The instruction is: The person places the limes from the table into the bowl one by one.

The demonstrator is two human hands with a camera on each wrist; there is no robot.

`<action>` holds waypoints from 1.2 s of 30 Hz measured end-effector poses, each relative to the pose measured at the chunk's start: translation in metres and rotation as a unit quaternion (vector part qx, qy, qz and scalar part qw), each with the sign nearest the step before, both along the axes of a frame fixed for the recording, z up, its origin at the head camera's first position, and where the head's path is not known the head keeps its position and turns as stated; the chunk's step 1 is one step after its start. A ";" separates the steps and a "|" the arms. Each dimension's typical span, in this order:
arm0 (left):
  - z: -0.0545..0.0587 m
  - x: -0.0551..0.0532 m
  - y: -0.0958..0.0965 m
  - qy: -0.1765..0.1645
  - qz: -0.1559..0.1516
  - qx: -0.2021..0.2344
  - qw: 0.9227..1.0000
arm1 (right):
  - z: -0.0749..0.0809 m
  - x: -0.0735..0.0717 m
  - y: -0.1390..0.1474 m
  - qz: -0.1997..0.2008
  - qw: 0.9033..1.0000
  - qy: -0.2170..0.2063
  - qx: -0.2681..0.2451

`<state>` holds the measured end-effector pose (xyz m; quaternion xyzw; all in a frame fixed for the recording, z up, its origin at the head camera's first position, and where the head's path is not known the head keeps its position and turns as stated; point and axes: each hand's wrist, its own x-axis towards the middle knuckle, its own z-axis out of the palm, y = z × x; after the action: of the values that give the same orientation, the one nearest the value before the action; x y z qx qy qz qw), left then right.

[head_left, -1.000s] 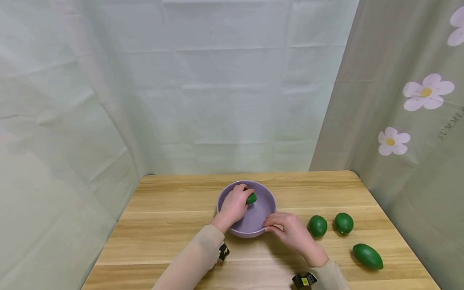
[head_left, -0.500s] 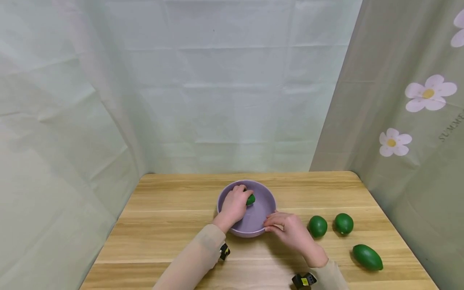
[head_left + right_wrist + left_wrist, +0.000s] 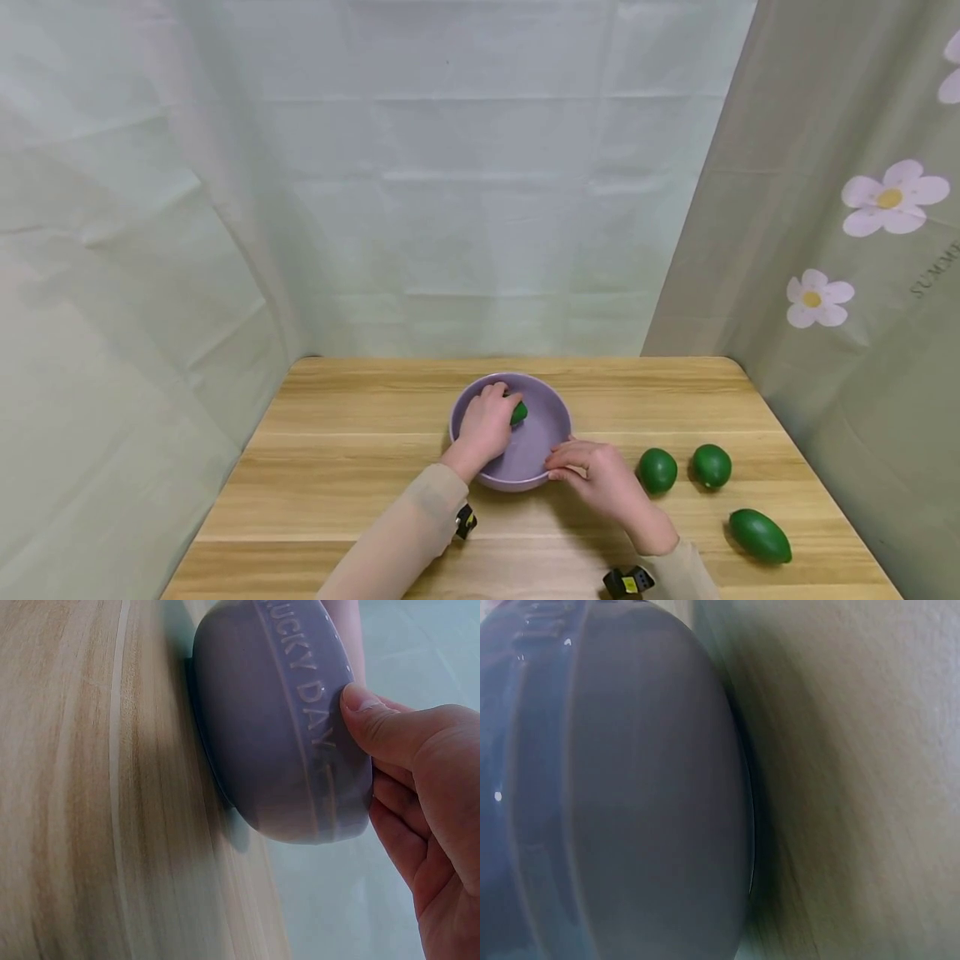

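Note:
A purple bowl (image 3: 542, 450) stands on the wooden table, with raised "LUCKY DAY" lettering on its outer wall in the right wrist view. My left hand (image 3: 487, 421) reaches down inside it and grips a dark green lime (image 3: 519, 412), mostly covered by the fingers. At the bowl's near right side, my right hand (image 3: 596, 475) holds the rim; the thumb (image 3: 367, 709) lies against the edge in the right wrist view. The left wrist view is filled by the bowl's outer wall (image 3: 652, 780) and the tabletop, and the lime is hidden there.
Two round green limes (image 3: 657, 471) (image 3: 711, 466) lie right of my right hand. Nearer the front right is a longer, pointed green fruit (image 3: 760, 536). The table (image 3: 360, 500) is bounded by hanging curtains (image 3: 480, 208) at the back and sides.
The left hand has sunk very slightly with the lime inside the bowl. The right hand and bowl stay put; the view has tilted a little.

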<state>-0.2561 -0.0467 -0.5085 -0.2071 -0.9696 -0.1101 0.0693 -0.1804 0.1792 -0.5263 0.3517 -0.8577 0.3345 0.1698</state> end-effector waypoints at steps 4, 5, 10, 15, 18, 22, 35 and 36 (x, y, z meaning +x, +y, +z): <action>0.001 0.001 0.000 -0.007 0.000 0.007 1.000 | 0.000 0.000 0.000 -0.002 1.000 0.001 0.000; 0.001 0.001 0.000 -0.008 -0.001 0.009 1.000 | 0.000 0.000 0.000 -0.003 1.000 0.000 0.001; 0.002 0.003 -0.002 -0.020 -0.005 0.019 1.000 | 0.001 0.001 0.000 -0.004 1.000 -0.015 0.005; 0.006 0.007 -0.004 -0.021 -0.015 0.031 0.999 | 0.002 0.002 0.001 -0.002 1.000 -0.026 0.001; 0.010 0.009 -0.007 -0.011 -0.023 0.044 0.999 | 0.002 0.002 0.001 -0.003 1.000 -0.021 0.000; 0.015 0.009 -0.013 0.011 -0.037 0.067 0.997 | 0.001 0.001 0.001 -0.002 1.000 -0.012 -0.001; 0.023 0.008 -0.043 0.023 -0.073 0.178 0.981 | 0.001 0.001 0.000 -0.001 1.000 -0.031 -0.003; 0.023 0.009 -0.047 0.021 -0.075 0.182 0.980 | 0.001 0.001 0.000 -0.001 0.999 -0.032 -0.003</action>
<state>-0.2474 -0.0934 -0.4851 -0.2656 -0.9133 -0.2857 0.1175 -0.1798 0.1795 -0.5252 0.3397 -0.8619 0.3478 0.1439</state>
